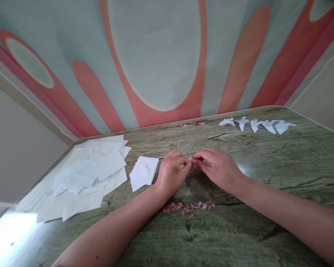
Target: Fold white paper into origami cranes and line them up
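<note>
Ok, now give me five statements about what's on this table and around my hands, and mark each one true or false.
1. The big paper pile lies on the left side of the table. True.
2. The folded papers lie beside the big paper pile. False: they lie toward the far right.
3. The small paper stack lies between the big pile and the left hand. True.
4. The right hand is spread flat. False: its fingertips are pinched.
5. The tabletop has a wood-grain look. True.

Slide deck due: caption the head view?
Left hand and right hand pinch close together over a table, between paper pile and folded paper shapes.
</note>
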`<state>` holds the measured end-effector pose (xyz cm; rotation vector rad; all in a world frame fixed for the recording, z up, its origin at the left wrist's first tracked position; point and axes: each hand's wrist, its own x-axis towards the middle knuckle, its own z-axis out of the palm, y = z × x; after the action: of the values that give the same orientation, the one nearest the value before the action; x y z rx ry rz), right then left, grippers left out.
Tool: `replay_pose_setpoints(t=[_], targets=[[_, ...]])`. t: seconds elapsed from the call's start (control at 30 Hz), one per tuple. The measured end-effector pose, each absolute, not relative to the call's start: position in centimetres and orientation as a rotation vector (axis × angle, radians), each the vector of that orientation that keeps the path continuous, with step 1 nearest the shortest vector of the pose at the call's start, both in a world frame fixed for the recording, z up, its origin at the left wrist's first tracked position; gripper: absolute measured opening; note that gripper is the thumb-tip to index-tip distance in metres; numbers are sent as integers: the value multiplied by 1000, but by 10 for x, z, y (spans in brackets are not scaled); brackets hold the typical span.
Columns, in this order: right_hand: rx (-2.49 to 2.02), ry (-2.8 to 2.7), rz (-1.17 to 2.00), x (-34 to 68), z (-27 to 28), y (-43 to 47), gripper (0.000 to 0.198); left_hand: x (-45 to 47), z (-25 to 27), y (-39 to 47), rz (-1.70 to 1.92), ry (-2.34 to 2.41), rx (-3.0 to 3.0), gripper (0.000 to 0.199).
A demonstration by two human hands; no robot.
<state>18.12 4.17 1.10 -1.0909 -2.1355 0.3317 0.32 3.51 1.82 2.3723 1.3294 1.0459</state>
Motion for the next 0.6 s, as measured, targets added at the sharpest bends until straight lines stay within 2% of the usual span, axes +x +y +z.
replay_pose_setpoints(t=[0.3, 0.6], targets=[[-1093, -2194, 231, 179, 12, 42, 10, 5, 15, 39, 972, 1381, 2295, 8], [-1177, -2184, 300, 178, 13, 41, 9, 9, 10, 40, 967, 1282, 2073, 18]])
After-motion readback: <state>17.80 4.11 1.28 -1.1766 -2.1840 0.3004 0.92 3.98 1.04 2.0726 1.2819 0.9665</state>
